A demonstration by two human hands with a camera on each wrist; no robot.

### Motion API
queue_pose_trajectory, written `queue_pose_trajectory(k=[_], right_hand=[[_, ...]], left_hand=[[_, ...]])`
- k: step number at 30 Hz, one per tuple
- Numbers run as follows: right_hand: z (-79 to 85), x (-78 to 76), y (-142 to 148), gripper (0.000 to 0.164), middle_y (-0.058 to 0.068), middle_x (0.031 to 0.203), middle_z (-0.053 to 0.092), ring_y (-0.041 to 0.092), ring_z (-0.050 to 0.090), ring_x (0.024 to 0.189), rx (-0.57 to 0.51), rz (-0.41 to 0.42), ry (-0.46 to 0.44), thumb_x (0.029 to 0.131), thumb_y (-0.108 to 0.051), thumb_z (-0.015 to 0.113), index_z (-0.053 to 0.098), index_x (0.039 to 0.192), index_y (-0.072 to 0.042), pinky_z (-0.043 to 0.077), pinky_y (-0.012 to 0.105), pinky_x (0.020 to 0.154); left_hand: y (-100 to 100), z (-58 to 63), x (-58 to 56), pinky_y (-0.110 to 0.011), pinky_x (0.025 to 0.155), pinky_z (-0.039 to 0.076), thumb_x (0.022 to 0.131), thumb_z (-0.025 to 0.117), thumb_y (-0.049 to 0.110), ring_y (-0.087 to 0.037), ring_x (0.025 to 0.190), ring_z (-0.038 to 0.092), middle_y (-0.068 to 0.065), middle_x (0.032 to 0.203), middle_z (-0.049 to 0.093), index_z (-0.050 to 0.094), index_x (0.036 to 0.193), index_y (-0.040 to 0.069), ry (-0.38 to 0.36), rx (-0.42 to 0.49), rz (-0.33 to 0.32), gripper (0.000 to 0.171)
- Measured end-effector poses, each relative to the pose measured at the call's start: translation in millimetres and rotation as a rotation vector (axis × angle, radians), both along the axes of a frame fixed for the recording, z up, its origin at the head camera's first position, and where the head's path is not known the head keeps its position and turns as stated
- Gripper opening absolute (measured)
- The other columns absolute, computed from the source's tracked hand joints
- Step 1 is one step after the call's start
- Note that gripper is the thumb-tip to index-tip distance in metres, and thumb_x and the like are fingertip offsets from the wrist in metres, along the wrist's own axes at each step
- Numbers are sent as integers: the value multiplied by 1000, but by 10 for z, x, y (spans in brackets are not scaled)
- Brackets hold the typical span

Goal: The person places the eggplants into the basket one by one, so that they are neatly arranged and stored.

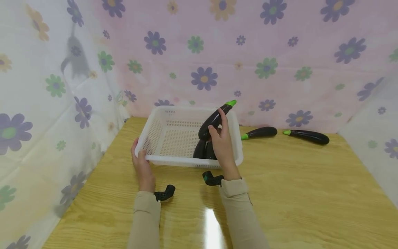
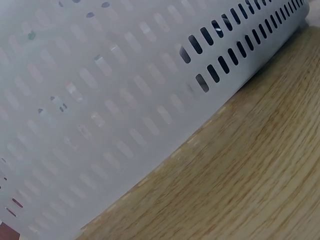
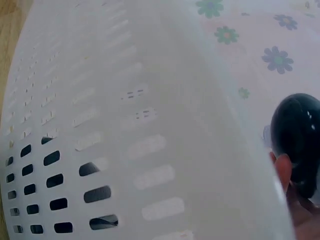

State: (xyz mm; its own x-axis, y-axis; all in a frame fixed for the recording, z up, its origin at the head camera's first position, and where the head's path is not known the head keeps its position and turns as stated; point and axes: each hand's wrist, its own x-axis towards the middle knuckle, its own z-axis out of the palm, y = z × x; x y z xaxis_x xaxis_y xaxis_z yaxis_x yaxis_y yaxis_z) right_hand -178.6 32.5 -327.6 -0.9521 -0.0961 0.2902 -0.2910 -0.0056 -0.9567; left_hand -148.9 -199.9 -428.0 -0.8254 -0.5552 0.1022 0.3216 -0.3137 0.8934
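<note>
A white perforated plastic basket (image 1: 174,160) stands on the table, with dark eggplants (image 1: 200,150) lying in its right part. Above them my right hand (image 1: 223,143) grips another eggplant (image 1: 214,119), tilted with its green stem end up to the right. In the right wrist view, the rounded end of this eggplant (image 3: 297,135) shows beside my fingertip (image 3: 283,170), past the basket wall (image 3: 200,125). At the basket's front left corner my left hand (image 1: 143,169) holds the rim, thumb on top and fingers around the outside. The left wrist view shows only basket wall (image 2: 125,100) and table.
Two more eggplants, one nearer (image 1: 262,132) and one farther right (image 1: 309,136), lie on the wooden table (image 1: 295,193) by the back curtain. Flower-patterned curtain (image 1: 174,62) encloses the back and sides. Black wrist mounts (image 1: 166,193) stick out from both wrists.
</note>
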Motion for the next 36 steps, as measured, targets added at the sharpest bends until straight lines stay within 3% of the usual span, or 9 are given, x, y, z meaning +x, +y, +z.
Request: queue_pose_trajectory(k=[5, 9, 16, 22, 27, 30, 36], right_hand=[[-50, -10, -46, 56, 9, 126, 41, 22, 54, 90, 47, 56, -30, 93, -17, 43, 19, 140, -35, 45, 46, 72], [-157, -93, -94, 56, 7, 131, 38, 20, 55, 93, 111, 108, -31, 92, -22, 48, 21, 138, -39, 46, 49, 72], [-313, -253, -242, 56, 0, 131, 38, 13, 53, 92, 360, 189, 32, 88, -40, 50, 20, 134, -48, 48, 32, 65], [-329, -238, -366, 58, -2, 126, 42, 13, 48, 94, 558, 190, 57, 85, -41, 53, 26, 137, -39, 44, 32, 63], [-349, -267, -414, 60, 3, 115, 47, 21, 51, 95, 738, 196, 75, 84, -40, 56, 30, 138, -33, 43, 33, 63], [-336, -292, -408, 60, 3, 114, 49, 24, 52, 95, 777, 221, 69, 83, -39, 57, 31, 137, -33, 43, 33, 62], [-341, -338, -401, 60, 1, 111, 53, 16, 52, 85, 848, 265, 42, 84, -35, 59, 31, 137, -34, 42, 32, 61]], left_hand=[[6, -22, 1, -42, 98, 25, 86, 33, 8, -18, 119, 37, 1, 133, 37, 36, 133, 21, 8, 0, 10, 49], [2, -26, -6, -42, 98, 25, 86, 32, 9, -20, 119, 37, 0, 132, 37, 35, 134, 19, 29, -14, 4, 49], [-14, -8, -21, -43, 98, 26, 85, 32, 7, -22, 119, 38, -2, 132, 38, 34, 134, 17, 53, 1, -2, 50], [-17, 7, 4, -43, 99, 25, 84, 33, 5, -21, 120, 37, -2, 132, 38, 35, 134, 16, 45, -3, 18, 51], [-17, -16, 0, -43, 98, 27, 86, 32, 6, -21, 119, 38, -2, 132, 39, 35, 134, 16, 37, -11, 14, 49], [-8, -19, -17, -43, 97, 27, 86, 33, 7, -20, 118, 38, -1, 132, 39, 37, 132, 20, 24, -17, 12, 48], [-16, -6, -26, -44, 97, 27, 86, 33, 8, -20, 119, 39, 0, 131, 40, 38, 131, 24, 10, -38, 10, 48]])
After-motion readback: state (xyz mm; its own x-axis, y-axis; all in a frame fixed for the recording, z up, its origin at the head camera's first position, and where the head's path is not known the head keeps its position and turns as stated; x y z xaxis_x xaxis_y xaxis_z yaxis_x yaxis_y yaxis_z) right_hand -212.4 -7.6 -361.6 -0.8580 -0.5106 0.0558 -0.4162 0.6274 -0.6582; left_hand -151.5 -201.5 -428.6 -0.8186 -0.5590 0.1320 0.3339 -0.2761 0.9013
